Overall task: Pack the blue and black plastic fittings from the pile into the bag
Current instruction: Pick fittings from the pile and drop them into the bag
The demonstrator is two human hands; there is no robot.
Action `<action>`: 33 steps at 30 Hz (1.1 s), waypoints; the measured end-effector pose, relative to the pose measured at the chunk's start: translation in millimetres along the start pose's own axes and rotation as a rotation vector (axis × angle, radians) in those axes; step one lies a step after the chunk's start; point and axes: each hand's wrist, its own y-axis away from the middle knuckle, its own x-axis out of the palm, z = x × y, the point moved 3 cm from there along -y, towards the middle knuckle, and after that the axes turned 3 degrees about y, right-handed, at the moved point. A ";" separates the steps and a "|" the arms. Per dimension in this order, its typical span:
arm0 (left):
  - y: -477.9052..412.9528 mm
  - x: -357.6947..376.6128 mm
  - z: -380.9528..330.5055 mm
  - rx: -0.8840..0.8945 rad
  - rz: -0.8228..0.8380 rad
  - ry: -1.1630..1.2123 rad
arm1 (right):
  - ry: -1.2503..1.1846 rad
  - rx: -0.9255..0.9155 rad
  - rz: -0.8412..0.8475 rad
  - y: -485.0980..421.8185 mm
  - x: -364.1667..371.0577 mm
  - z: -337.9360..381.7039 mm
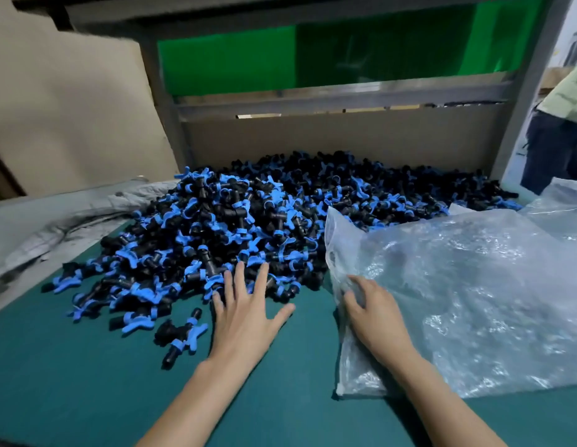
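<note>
Head cam: your left hand (245, 312) lies flat, fingers spread, at the near edge of the pile of blue and black fittings (264, 214), fingertips touching a few. Your right hand (376, 314) curls its fingers into the clear plastic bag (468, 301), which lies on the green mat (71, 382) right beside the pile.

Heaped blue-black fittings (264, 214) beside crumpled bag (458, 301)

Big pile of fittings (264, 221) sits mid-table on the mat (87, 382), backed by the cardboard panel (345, 137), with crumpled cloth (55, 221) to its left. The bag (442, 301) lies right of the pile, far-left corner against it. The left hand (245, 314) touches the pile's near edge; the right hand (374, 314) grips the bag's left edge.
</note>
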 end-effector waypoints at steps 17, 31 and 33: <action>17.2 8.7 10.6 -0.009 -0.004 0.003 | -0.795 0.228 -0.173 -2.7 -32.2 5.7; -44.6 15.7 -17.9 0.080 -0.230 -0.043 | -0.826 0.201 -0.254 -0.5 -37.5 4.2; -40.7 9.3 -21.0 0.162 -0.326 0.016 | -0.831 0.188 -0.265 0.7 -38.5 7.0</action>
